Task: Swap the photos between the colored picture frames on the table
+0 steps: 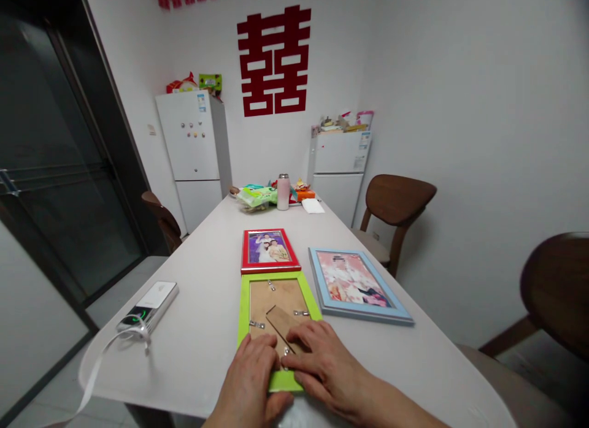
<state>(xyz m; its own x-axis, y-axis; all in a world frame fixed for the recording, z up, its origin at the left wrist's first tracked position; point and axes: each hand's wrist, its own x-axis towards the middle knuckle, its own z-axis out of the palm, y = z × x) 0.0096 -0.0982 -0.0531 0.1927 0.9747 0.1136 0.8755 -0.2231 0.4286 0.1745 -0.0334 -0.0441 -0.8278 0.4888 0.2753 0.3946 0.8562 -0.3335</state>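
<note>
A green picture frame (pixel 245 305) lies face down on the white table (pixel 202 330), its brown backing board and metal clips showing. My left hand (pixel 251 373) rests flat on the frame's near left corner, fingers together and stretched out. My right hand (pixel 322 357) lies over the near right part, fingertips pressing on a metal clip beside the brown stand flap (pixel 281 322). Beyond it lies a red frame (pixel 269 250) with a photo face up. A blue frame (pixel 356 285) with a photo lies to the right.
A white power bank (pixel 148 306) with a strap lies at the left edge. A pink bottle (pixel 283 192), snack bags and a tissue pack stand at the far end. Brown chairs (pixel 396 201) stand along the right and left sides. Two white fridges back the wall.
</note>
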